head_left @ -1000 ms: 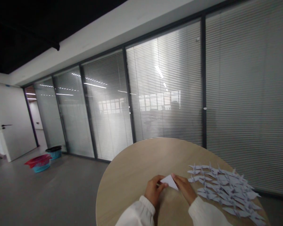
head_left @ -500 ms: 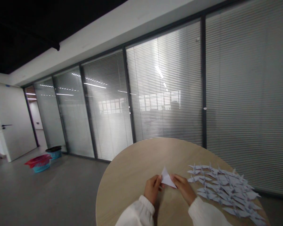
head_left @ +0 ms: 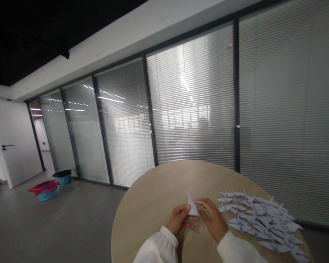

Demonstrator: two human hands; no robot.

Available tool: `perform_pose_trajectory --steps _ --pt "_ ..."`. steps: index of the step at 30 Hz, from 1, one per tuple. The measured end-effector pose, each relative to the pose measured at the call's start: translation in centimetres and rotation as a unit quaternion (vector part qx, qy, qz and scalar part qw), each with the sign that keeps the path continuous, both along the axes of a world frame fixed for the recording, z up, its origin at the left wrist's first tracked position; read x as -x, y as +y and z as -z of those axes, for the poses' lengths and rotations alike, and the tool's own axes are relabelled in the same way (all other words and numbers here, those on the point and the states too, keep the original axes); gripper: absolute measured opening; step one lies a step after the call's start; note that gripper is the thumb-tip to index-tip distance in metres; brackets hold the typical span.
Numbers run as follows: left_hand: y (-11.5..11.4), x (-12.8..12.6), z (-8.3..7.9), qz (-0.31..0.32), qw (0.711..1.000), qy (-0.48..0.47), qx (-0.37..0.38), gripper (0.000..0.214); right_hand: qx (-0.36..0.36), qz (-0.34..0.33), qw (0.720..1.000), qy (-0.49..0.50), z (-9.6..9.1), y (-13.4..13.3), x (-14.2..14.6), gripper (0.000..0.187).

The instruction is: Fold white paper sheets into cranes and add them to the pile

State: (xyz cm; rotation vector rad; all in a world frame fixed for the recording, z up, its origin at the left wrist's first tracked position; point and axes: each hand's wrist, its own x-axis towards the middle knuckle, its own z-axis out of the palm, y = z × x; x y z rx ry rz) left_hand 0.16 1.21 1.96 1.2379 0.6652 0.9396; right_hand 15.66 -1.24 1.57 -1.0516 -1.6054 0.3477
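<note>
A small folded piece of white paper (head_left: 192,207), narrow with a pointed tip facing away from me, is held just over the round table. My left hand (head_left: 179,218) pinches its left side with thumb and fingers, some fingertips showing below the lower edge. At the paper's right edge, my right hand (head_left: 212,218) has its thumb and forefinger on the fold, the other fingers bent. To the right lie several folded paper cranes (head_left: 263,219) in close rows.
The round wooden table (head_left: 142,204) has its far edge near a glass partition with blinds (head_left: 192,138). On the floor at left stand a basin with red lining (head_left: 46,189) and one with black lining (head_left: 63,177). Beyond them is an open white door (head_left: 16,142).
The paper has gone from a wide triangle to a narrower, pointed shape. My right hand has shifted its grip upward along the right edge, and my left fingers have spread underneath.
</note>
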Motion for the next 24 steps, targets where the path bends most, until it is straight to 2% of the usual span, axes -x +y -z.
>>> perform_pose_trajectory --steps 4,8,13,18,24 --pt "-0.1 0.2 -0.2 0.004 1.0 -0.005 -0.017 0.042 0.02 -0.047 0.998 0.021 -0.2 -0.2 0.3 0.029" --pt "0.1 0.2 0.0 -0.001 1.0 -0.002 -0.026 0.043 0.072 -0.075 0.992 0.066 -0.7 -0.6 0.4 0.033" --pt "0.7 0.1 0.5 -0.039 0.999 0.003 -0.029 0.039 0.118 -0.127 0.978 0.12 -1.1 -0.9 0.3 0.044" --pt "1.0 0.1 0.6 -0.054 0.997 0.019 -0.051 0.043 0.146 -0.118 0.967 0.169 -0.8 -0.3 0.4 0.046" --pt "0.9 0.2 0.4 -0.085 0.991 0.039 -0.095 0.04 0.144 -0.1 0.965 0.197 -0.8 -0.2 0.1 0.042"
